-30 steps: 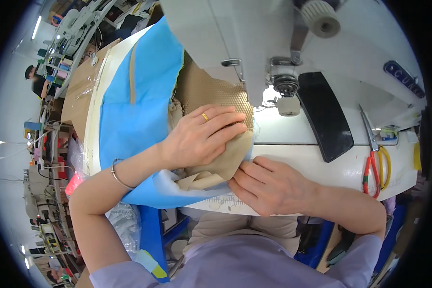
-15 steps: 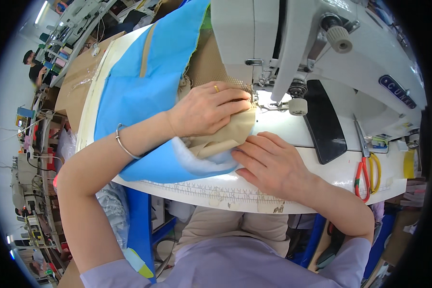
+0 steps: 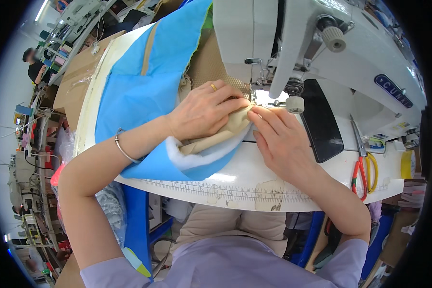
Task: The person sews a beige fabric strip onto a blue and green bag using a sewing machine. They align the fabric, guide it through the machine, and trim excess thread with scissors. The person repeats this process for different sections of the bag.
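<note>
A beige fabric (image 3: 233,126) lies folded beside the presser foot of a white sewing machine (image 3: 235,41). My left hand (image 3: 207,111) rests over it, fingers bent and holding it down, with the fingertips close to the lit needle area. My right hand (image 3: 284,141) pinches the fabric's edge just right of the left fingertips. Beneath the beige layer is white padding (image 3: 204,159), wrapped by a blue fabric (image 3: 134,101) that spreads away to the far left. A tan mesh fabric (image 3: 211,60) shows behind my left hand. The fabric under my fingers is partly hidden.
A black phone-like slab (image 3: 322,125) lies right of the needle. Scissors with red and yellow handles (image 3: 365,175) and a yellow tape roll (image 3: 408,164) sit at the right. A printed ruler strip (image 3: 216,189) follows the table's front edge. Another person (image 3: 35,67) is far left.
My right hand has moved up and slightly right, from the padded lower edge to the beige fabric's edge near the needle. My left hand stays nearly in place.
</note>
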Demonstrator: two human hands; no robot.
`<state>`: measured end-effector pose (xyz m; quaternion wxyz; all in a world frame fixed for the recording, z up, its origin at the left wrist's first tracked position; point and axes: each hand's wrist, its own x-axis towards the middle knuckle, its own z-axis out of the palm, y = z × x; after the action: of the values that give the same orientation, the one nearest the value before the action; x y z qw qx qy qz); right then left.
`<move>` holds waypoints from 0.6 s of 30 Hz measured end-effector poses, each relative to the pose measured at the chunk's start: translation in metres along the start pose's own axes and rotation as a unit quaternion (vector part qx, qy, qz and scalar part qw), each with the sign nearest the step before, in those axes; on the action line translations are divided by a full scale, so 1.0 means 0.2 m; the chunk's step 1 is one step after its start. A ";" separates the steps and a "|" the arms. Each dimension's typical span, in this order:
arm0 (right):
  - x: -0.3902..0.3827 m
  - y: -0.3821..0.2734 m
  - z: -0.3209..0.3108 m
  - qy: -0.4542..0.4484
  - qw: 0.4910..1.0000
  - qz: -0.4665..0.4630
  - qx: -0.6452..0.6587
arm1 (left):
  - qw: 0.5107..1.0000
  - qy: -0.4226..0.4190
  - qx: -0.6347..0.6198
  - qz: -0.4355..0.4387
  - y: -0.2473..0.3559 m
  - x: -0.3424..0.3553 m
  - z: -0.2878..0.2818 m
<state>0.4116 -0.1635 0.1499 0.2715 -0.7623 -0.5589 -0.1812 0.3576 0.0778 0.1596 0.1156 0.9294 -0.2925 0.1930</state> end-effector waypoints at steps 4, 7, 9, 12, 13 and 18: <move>-0.01 0.00 0.00 -0.018 0.999 -0.018 -0.023 | 1.000 -0.006 0.005 0.008 -0.01 0.00 0.00; 0.00 0.00 0.00 -0.021 0.999 -0.013 -0.037 | 1.000 -0.001 0.015 0.014 -0.03 0.01 0.02; 0.01 0.00 0.00 -0.022 0.999 -0.006 -0.042 | 1.000 0.004 0.014 0.019 -0.04 0.01 0.02; 0.00 0.00 -0.01 -0.021 0.999 0.007 -0.039 | 1.000 0.005 0.007 0.024 -0.05 0.02 0.02; 0.00 0.01 0.00 -0.019 0.999 0.014 -0.035 | 1.000 0.002 0.010 0.023 -0.06 0.02 0.02; 0.02 0.04 0.01 -0.005 0.999 0.010 -0.047 | 1.000 0.007 0.006 0.025 -0.07 0.02 0.01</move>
<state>0.4195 -0.1613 0.1483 0.2338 -0.7810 -0.5432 -0.2006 0.3705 0.0859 0.1575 0.1067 0.9211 -0.3141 0.2038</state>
